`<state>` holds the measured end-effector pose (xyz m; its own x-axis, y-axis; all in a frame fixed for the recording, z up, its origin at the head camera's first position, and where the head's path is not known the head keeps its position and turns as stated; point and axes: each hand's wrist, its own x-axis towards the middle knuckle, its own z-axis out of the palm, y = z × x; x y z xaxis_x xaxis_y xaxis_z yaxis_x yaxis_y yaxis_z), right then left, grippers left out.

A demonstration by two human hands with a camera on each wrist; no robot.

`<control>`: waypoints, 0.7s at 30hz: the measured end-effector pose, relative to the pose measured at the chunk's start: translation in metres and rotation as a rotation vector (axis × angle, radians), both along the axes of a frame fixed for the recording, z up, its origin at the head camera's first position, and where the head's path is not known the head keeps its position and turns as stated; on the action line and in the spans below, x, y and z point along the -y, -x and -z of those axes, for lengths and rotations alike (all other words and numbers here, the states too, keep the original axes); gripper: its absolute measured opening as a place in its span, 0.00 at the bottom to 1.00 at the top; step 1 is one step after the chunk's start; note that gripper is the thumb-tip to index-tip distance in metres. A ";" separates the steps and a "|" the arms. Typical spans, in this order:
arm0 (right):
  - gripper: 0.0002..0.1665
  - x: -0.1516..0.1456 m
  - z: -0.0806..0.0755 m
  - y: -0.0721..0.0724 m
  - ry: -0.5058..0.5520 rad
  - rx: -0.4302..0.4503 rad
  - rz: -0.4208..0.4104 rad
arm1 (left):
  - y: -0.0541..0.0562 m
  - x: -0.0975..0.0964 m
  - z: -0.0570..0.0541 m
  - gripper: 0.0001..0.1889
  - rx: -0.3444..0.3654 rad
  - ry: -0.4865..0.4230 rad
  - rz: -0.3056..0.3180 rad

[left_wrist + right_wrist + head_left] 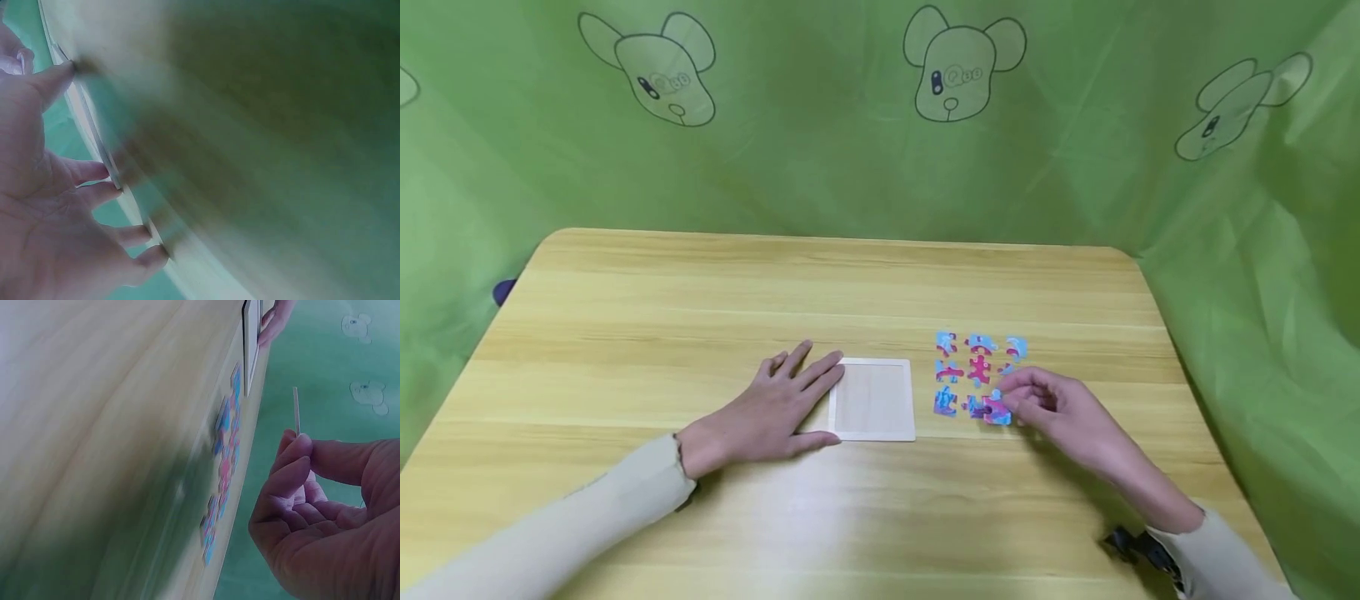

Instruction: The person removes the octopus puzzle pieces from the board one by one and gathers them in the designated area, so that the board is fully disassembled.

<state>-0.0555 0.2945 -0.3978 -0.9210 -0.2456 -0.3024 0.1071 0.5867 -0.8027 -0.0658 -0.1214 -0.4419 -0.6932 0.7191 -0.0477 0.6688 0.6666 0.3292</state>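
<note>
My right hand [1067, 412] pinches a pink and blue jigsaw piece [997, 410] between thumb and fingertips. In the right wrist view that piece [296, 411] appears edge-on, raised above the table. Below and beyond it lie several loose jigsaw pieces [979, 368] in rough rows, pink, blue and purple. The held piece and the fingers partly hide the nearest right ones. A square, shallow wooden puzzle tray [912, 404] lies to their left. My left hand [767, 412] spreads its fingers palm down, with thumb and a finger touching the tray's left side.
A light wood-grain table [700, 283] with rounded far corners carries everything. Green fabric [820, 167] with printed animal heads hangs behind it and along the sides. A small dark purple object [504, 292] shows at the table's left edge.
</note>
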 end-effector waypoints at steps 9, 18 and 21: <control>0.21 -0.027 0.011 0.004 -0.048 0.048 0.010 | 0.000 0.000 0.000 0.48 -0.003 0.000 0.002; 0.20 -0.034 0.017 0.012 -0.072 0.084 0.007 | -0.001 -0.001 -0.001 0.47 0.009 -0.001 0.006; 0.19 -0.033 0.018 0.014 -0.058 0.099 0.011 | -0.001 0.000 -0.001 0.47 0.012 0.003 0.004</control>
